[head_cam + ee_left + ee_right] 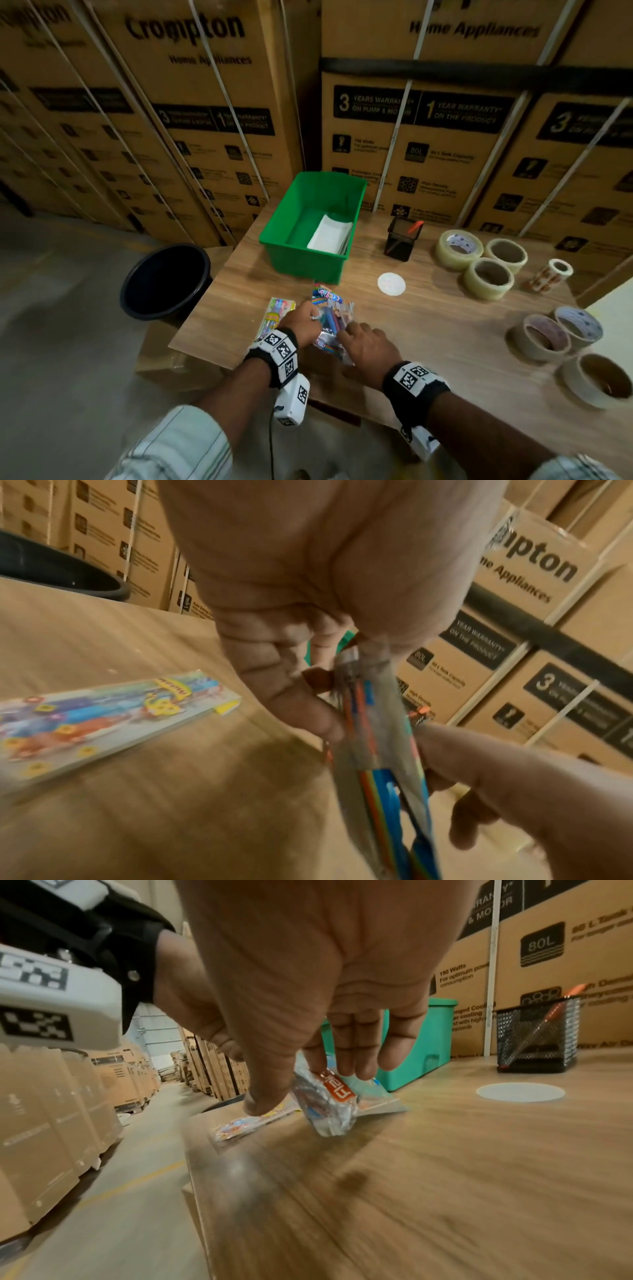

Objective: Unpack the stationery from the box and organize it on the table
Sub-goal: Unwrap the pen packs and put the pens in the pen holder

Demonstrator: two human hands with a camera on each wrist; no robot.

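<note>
Fingers of both hands pinching one clear plastic stationery packet [331, 320].
Left hand [301, 320] grips its left edge, right hand [368, 346] its near edge; packet at lower centre, above table [445, 342].

Bare wood-grain table [428, 342] runs open from the flat white round disc [391, 283] toward the near edge, right of the crinkled clear plastic packet of coloured pens [330, 320]. The green plastic box [274, 219] blocks the far side, with the black mesh pen holder [402, 240] just beside it. Rolls of clear and beige tape [488, 277] crowd the right side. A flat colourful booklet [274, 317] lies near the left edge. Stacked brown cardboard cartons [428, 154] wall off the back.
</note>
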